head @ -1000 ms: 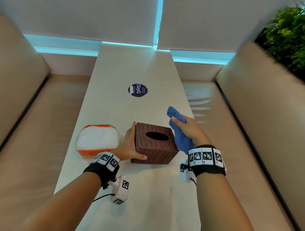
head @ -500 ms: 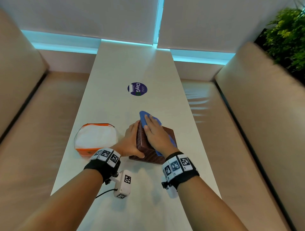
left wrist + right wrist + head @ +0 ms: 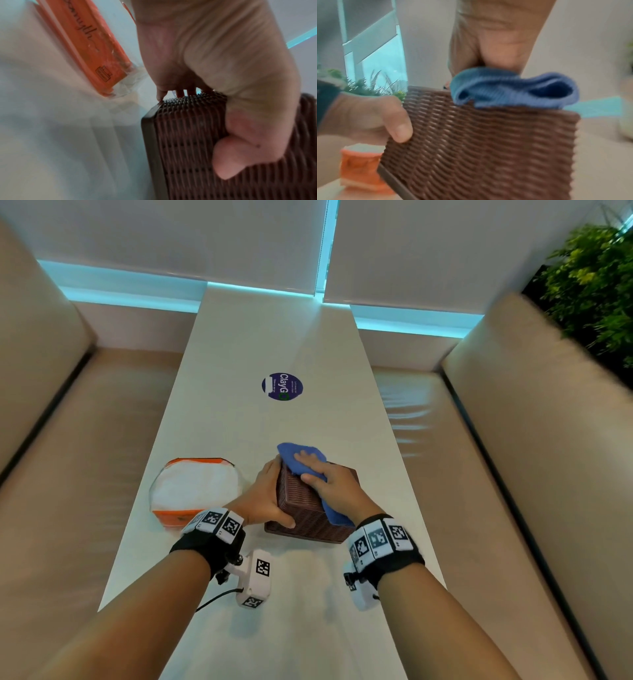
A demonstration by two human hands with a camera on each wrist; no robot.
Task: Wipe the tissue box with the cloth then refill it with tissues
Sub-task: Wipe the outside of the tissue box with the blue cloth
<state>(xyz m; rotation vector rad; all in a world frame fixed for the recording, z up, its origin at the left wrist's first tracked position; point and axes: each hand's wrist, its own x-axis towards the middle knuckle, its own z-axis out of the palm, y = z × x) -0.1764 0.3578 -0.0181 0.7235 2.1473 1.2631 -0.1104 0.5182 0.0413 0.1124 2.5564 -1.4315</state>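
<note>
A brown woven tissue box (image 3: 301, 508) stands on the white table (image 3: 239, 344). My left hand (image 3: 270, 498) grips its left side, thumb (image 3: 231, 155) pressed on the near face of the box (image 3: 188, 135). My right hand (image 3: 325, 481) lies on top and presses a blue cloth (image 3: 294, 455) onto the box with fairly straight fingers. The cloth (image 3: 513, 89) bunches under the palm along the top edge of the box (image 3: 488, 148). The box's opening is hidden. An orange and white tissue pack (image 3: 195, 491) lies to the left.
A round dark blue sticker (image 3: 282, 386) sits farther up the narrow table. Beige sofa seats (image 3: 85, 457) run along both long sides. A green plant (image 3: 589, 285) stands at the far right. The tissue pack (image 3: 89, 40) lies close beside my left hand.
My right hand carried the cloth from the box's right side onto its top, then slid it toward the far left edge. My left hand kept its hold.
</note>
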